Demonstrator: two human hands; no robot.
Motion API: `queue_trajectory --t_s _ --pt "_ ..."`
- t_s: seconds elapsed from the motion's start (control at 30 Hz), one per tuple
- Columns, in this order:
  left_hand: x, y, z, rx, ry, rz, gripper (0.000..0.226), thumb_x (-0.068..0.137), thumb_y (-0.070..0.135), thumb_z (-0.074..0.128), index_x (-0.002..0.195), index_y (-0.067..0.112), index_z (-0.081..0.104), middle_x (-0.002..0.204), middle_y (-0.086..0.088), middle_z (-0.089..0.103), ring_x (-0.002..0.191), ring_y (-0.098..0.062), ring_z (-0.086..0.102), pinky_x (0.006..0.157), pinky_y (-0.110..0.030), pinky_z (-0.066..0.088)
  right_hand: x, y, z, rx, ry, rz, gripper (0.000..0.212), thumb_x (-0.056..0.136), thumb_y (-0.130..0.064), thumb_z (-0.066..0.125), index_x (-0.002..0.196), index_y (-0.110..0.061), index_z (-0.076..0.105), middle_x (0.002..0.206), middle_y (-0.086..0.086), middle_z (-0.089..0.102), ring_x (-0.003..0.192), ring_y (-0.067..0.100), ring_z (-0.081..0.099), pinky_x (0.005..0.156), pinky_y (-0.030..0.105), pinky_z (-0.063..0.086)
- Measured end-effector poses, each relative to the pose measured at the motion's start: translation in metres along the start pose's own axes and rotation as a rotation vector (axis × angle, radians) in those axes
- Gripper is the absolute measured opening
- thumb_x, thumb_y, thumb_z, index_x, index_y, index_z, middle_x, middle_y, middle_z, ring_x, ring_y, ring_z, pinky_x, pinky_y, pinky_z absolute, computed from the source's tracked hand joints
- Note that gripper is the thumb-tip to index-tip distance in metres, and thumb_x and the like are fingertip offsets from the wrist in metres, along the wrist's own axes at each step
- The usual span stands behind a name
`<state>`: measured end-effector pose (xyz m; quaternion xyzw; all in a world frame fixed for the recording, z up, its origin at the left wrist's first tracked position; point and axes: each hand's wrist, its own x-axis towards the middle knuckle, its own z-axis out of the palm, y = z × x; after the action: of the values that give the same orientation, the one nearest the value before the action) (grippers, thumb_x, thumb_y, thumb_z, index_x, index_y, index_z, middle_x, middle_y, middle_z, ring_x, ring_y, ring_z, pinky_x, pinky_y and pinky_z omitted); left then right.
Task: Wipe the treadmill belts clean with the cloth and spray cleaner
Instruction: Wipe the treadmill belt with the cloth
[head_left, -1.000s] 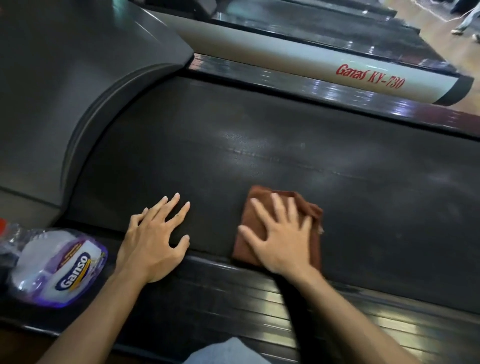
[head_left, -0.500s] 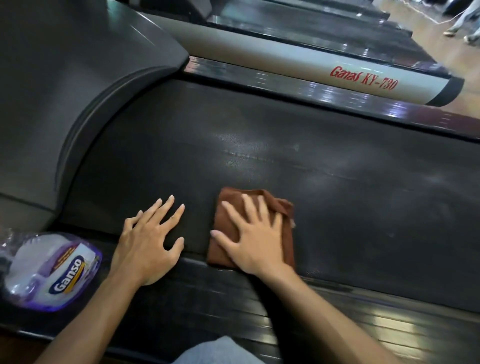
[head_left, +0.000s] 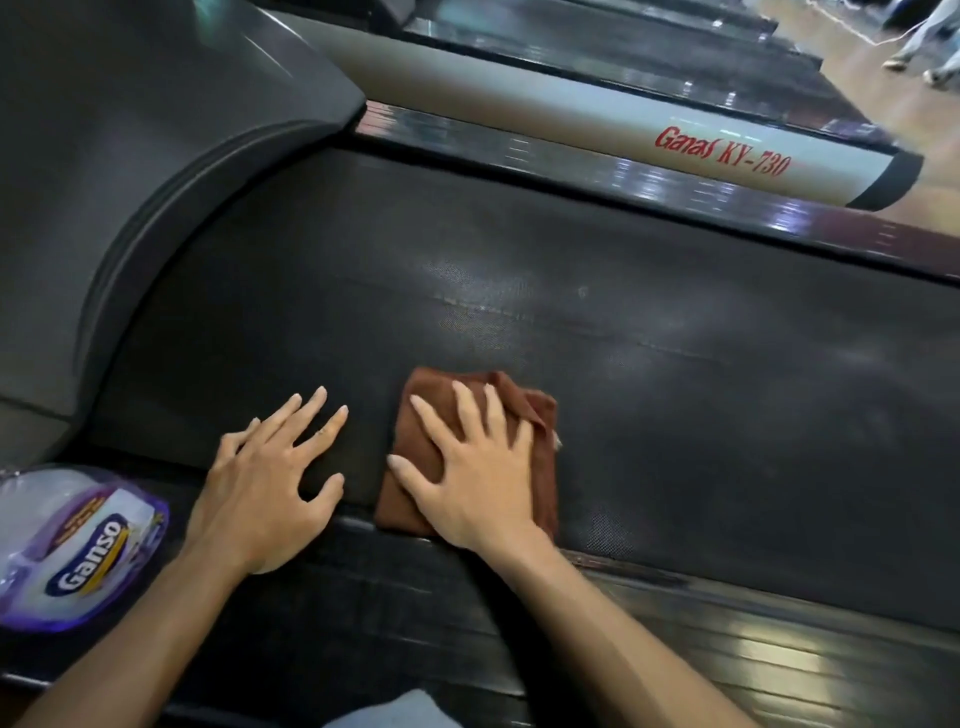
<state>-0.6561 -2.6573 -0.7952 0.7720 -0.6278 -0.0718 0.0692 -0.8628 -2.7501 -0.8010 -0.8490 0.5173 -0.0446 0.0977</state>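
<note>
Textured black belt, right hand flat on folded brown cloth

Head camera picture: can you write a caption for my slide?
Right hand presses a brown cloth on the treadmill belt; left hand rests beside it.

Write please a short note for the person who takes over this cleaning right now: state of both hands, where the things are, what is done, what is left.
Left hand: open, fingers spread, flat on the belt's near edge, holding nothing.
Right hand: open, pressing the brown cloth flat on the belt by the near edge.
No spray bottle is in view. A plastic bag marked Ganso lies on the near side rail, to the left.
Done: cannot say for sure; pale smears show on the middle of the belt.
Left: probably wipe the middle and far side, then the next treadmill's belt.
</note>
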Motion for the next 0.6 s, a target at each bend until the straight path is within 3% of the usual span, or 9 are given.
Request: queue_trajectory --t_s 0.1,0.23,0.3,0.37,0.47,0.53,0.6 --pt "0.000 0.000 0.001 0.001 -0.007 -0.005 0.078 0.082 0.062 0.025 0.157 0.041 0.031 0.167 0.014 0.018 0.154 -0.009 0.017 0.120 -0.045 0.026 -0.005 0.060 -0.010 -0.037 -0.012 0.245 0.077 0.090 -0.086 0.028 0.159 -0.056 0.015 0.174 -0.005 0.007 0.159 0.028 -0.005 0.121 0.065 0.001" --pt "0.000 0.001 0.001 0.000 -0.001 -0.006 0.078 0.082 0.062 0.024 0.157 0.040 0.031 0.167 0.014 0.019 0.154 -0.010 0.017 0.119 -0.046 0.026 0.071 0.085 -0.027 0.007 -0.040 0.430 0.077 0.092 -0.085 0.027 0.161 -0.052 0.015 0.175 0.000 0.001 0.159 0.034 -0.009 0.120 0.069 -0.007" --pt "0.000 0.002 0.000 0.000 -0.007 -0.005 0.079 0.082 0.062 0.023 0.157 0.040 0.031 0.167 0.014 0.019 0.154 -0.010 0.019 0.118 -0.046 0.027 0.097 0.065 -0.022 0.002 -0.053 0.380 0.077 0.094 -0.082 0.026 0.162 -0.049 0.013 0.175 0.004 -0.002 0.158 0.038 -0.012 0.119 0.070 -0.011" --pt "0.001 0.001 -0.001 -0.001 -0.006 -0.004 0.079 0.081 0.063 0.023 0.157 0.040 0.031 0.167 0.014 0.018 0.154 -0.010 0.018 0.118 -0.046 0.028 0.096 0.031 -0.012 -0.005 -0.047 0.202 0.075 0.095 -0.080 0.030 0.162 -0.049 0.016 0.175 0.005 0.002 0.158 0.039 -0.010 0.118 0.070 -0.013" --pt "0.001 0.000 -0.001 0.004 -0.018 0.000 0.080 0.081 0.063 0.023 0.157 0.040 0.031 0.167 0.014 0.017 0.154 -0.010 0.017 0.118 -0.045 0.028 0.039 -0.003 -0.001 -0.002 -0.025 -0.056 0.073 0.092 -0.081 0.033 0.158 -0.052 0.025 0.174 0.000 0.012 0.159 0.034 -0.003 0.121 0.068 -0.003" --pt "0.001 0.000 0.000 0.013 -0.021 -0.001 0.079 0.082 0.063 0.022 0.158 0.040 0.030 0.168 0.014 0.016 0.155 -0.010 0.017 0.118 -0.045 0.028 -0.002 0.014 -0.001 -0.004 0.004 -0.007 0.075 0.089 -0.084 0.030 0.158 -0.055 0.023 0.174 -0.005 0.012 0.160 0.030 -0.002 0.121 0.065 0.004" --pt "-0.001 0.000 0.001 0.013 -0.017 -0.002 0.079 0.083 0.062 0.023 0.158 0.039 0.030 0.168 0.013 0.016 0.155 -0.010 0.016 0.119 -0.045 0.027 -0.018 0.054 -0.009 -0.028 -0.015 0.225 0.078 0.089 -0.087 0.028 0.159 -0.057 0.014 0.174 -0.007 0.005 0.160 0.029 -0.005 0.121 0.064 0.002"
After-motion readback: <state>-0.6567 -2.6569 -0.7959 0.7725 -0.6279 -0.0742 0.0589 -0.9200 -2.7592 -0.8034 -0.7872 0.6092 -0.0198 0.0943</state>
